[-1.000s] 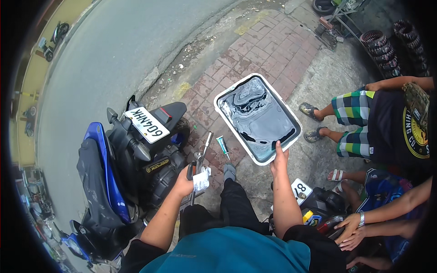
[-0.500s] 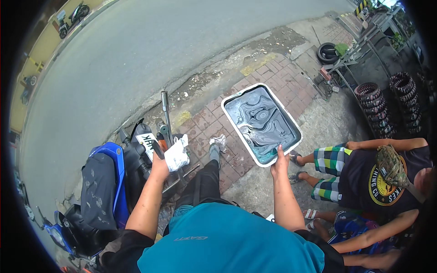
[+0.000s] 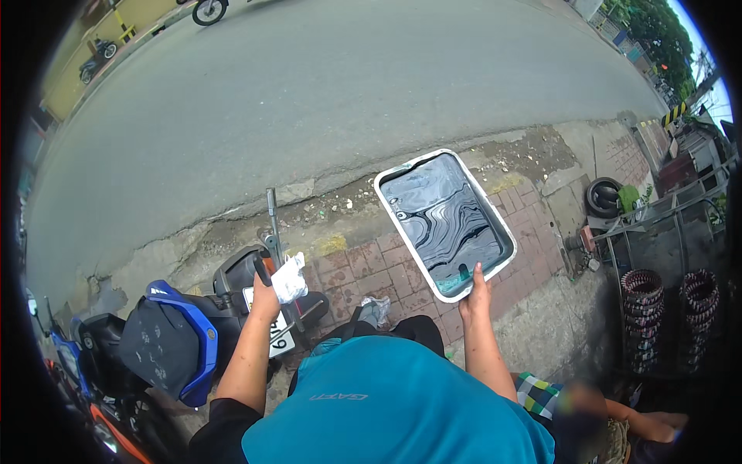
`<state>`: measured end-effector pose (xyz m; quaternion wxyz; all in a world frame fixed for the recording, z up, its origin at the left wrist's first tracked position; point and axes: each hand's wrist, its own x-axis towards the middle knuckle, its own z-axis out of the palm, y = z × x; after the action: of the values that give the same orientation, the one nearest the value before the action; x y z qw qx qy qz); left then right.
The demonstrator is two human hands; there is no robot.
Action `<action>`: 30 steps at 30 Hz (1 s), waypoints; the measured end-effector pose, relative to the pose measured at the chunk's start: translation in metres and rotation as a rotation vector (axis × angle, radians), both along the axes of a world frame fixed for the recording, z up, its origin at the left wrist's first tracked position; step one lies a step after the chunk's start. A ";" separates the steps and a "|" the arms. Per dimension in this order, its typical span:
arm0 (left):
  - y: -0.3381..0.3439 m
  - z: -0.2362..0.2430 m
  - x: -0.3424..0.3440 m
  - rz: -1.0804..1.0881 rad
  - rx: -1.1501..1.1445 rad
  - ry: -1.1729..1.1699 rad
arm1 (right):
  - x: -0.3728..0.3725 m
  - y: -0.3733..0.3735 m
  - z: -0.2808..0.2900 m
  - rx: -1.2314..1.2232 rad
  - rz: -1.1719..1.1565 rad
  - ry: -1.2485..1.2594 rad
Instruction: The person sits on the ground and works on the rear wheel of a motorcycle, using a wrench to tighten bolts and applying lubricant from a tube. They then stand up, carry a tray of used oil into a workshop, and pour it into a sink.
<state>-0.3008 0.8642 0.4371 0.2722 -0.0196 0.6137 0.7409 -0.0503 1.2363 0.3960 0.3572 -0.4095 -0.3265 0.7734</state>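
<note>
Although the white-rimmed tray (image 3: 408, 242) is still out ahead of you, right of centre over the brick paving (image 3: 386, 261), the dark liquid (image 3: 444, 220) inside has shifted, its pale swirls now drawn into wavy bands toward the right side. That suggests the load runs freely, so a level hold probably matters, since only your right hand (image 3: 476, 296) shows on the tray. Its grip is closed on the near end, thumb by the rim, the fingers beneath hidden. To the left, your left hand (image 3: 265, 298) has a narrow grip around metal tools (image 3: 271, 205), one long bar pointing to the far side, with a crumpled white cloth (image 3: 289, 280) beside the fingers. Your view has swung, so the road (image 3: 348, 93) fills more of the far side; the blue-and-black scooter (image 3: 166, 332) sits near left, and the person in checked shorts (image 3: 537, 393) shows only partly, near right.
</note>
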 end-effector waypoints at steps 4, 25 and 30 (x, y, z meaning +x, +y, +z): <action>0.001 -0.005 -0.032 0.147 -0.037 0.022 | -0.098 0.068 -0.001 0.057 0.138 0.031; -0.068 0.000 -0.185 1.068 -0.001 -0.004 | -0.664 0.009 -0.001 0.160 0.902 0.017; -0.133 -0.008 -0.245 1.190 -0.220 -0.001 | -0.784 -0.111 -0.004 0.106 1.073 0.088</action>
<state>-0.5457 0.7312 0.4290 -0.1922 -0.3879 0.5702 0.6982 -0.8340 1.1249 0.3923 -0.0544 -0.1336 -0.5131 0.8461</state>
